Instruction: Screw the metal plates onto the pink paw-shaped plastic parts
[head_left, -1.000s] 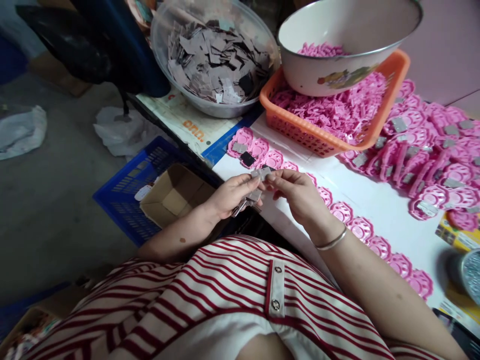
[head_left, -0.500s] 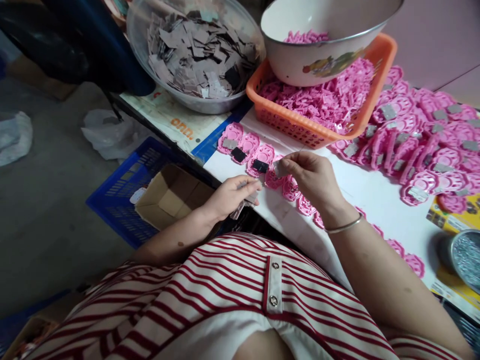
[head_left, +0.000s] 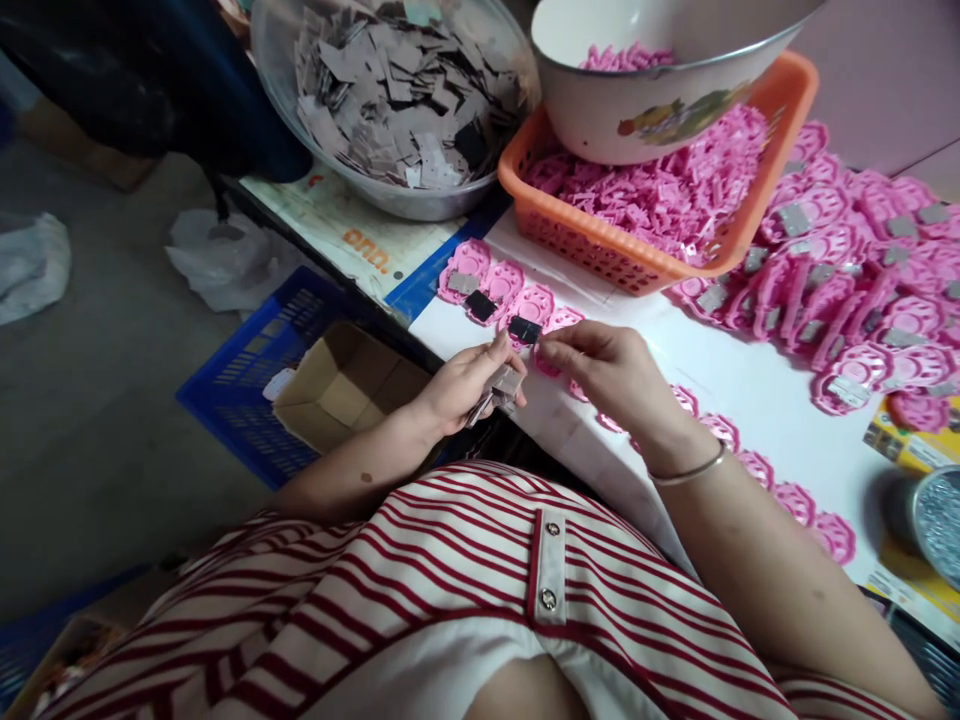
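Observation:
My left hand [head_left: 474, 385] is closed around several thin grey pieces [head_left: 501, 384] at the table's near edge. My right hand [head_left: 600, 365] has its thumb and fingers pinched over a pink plastic part [head_left: 562, 320] in the row; whatever is between the fingertips is hidden. The row of pink parts runs from the upper left down to the right, partly under my right hand. On the parts at its left end lie a grey square [head_left: 460, 284], a black square [head_left: 480, 305] and another black square [head_left: 524, 330].
A clear bowl [head_left: 390, 205] of grey squares stands at the back left. An orange basket [head_left: 592, 250] of small pink pieces carries an enamel bowl [head_left: 660, 115]. Pink parts [head_left: 825, 260] are heaped on the right, near a metal tin [head_left: 911, 510]. A blue crate [head_left: 217, 400] sits below the table.
My left fingers have shifted, showing more of the grey pieces. My right hand has moved slightly left and down, and the grey piece seen at its fingertips is now out of sight.

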